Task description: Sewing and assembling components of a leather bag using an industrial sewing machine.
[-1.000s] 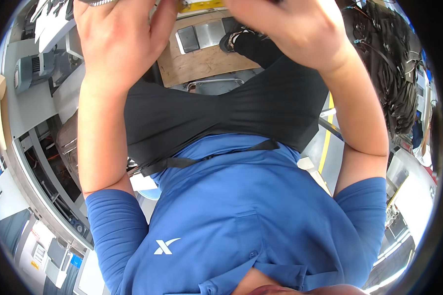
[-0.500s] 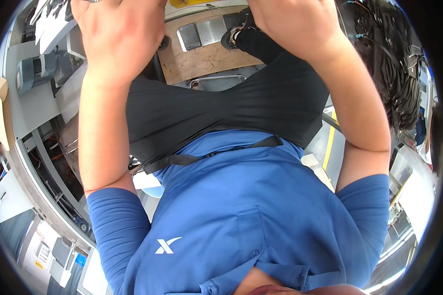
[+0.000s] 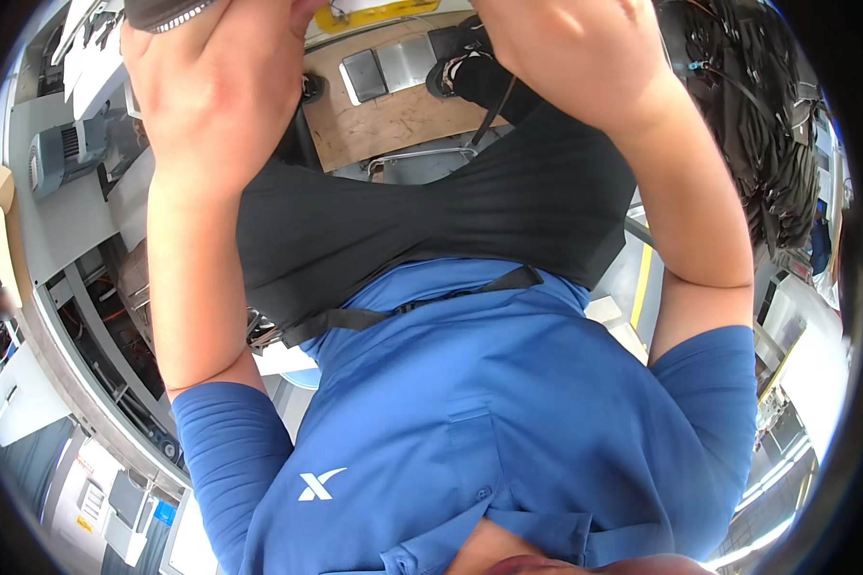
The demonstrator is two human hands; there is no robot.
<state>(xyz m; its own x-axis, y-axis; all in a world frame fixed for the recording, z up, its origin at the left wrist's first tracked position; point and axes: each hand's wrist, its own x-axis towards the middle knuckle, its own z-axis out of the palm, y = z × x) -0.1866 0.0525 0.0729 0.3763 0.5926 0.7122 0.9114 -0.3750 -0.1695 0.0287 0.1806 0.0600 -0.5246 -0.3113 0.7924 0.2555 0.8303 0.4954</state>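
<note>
At the upper left, my left hand (image 3: 206,91) is raised with its back showing and its fingertips cut off by the frame edge. A dark fabric-like piece (image 3: 168,13) with a white, toothed-looking edge lies against its bent fingers, and the hand seems closed on it. My right hand (image 3: 575,57) is at the upper right, knuckles bent and fingers curled out of view; whatever it holds is hidden. Just below it, a thin dark cord or strip (image 3: 494,115) slants down in front of my leg.
Beneath me are a brown board (image 3: 384,125) with a metal pedal plate (image 3: 408,63) and a chair. A grey motor (image 3: 56,158) hangs under the table at left. At right hangs a thick bundle of black fabric strips (image 3: 762,125). A yellow part (image 3: 374,13) shows between my hands.
My left hand has come slightly down and left, and more of the dark piece shows. My right hand has shifted slightly left. The thin dark strip below it has come into view.
</note>
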